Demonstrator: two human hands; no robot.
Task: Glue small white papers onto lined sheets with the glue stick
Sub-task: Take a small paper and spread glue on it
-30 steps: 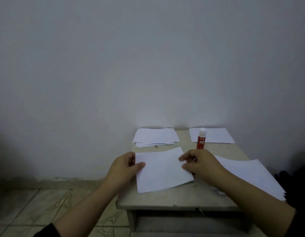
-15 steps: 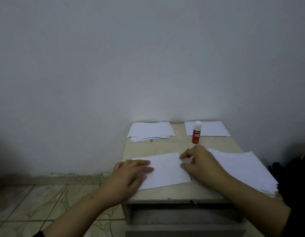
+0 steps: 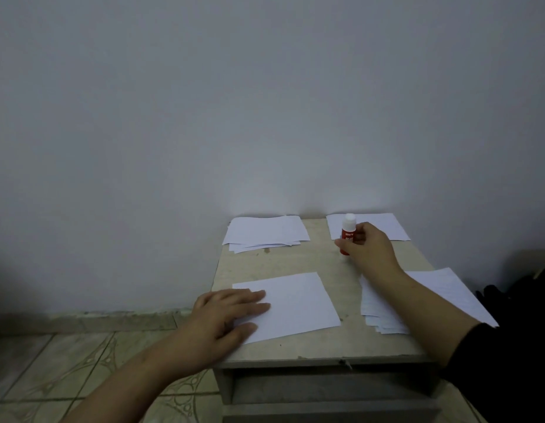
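A small pale table (image 3: 295,261) stands against a plain grey-white wall (image 3: 265,102), with patterned floor tiles (image 3: 66,361) to its left. At the far left corner lies a loose pile of small white papers (image 3: 265,232); at the far right corner lies another white sheet (image 3: 387,225). A stack of lined sheets (image 3: 442,288) runs along the right edge, overhanging it slightly. One white sheet of paper (image 3: 298,303) sits near the front edge, tilted a little. The left hand (image 3: 228,315) rests flat on that sheet's left part, fingers (image 3: 253,296) straight. The right hand (image 3: 367,248) reaches to the back of the table, its fingers curled round the red-and-white glue stick (image 3: 347,232), which stands upright. Bare tabletop shows in the middle, between the piles. A dark object (image 3: 509,288) sits off the right edge.
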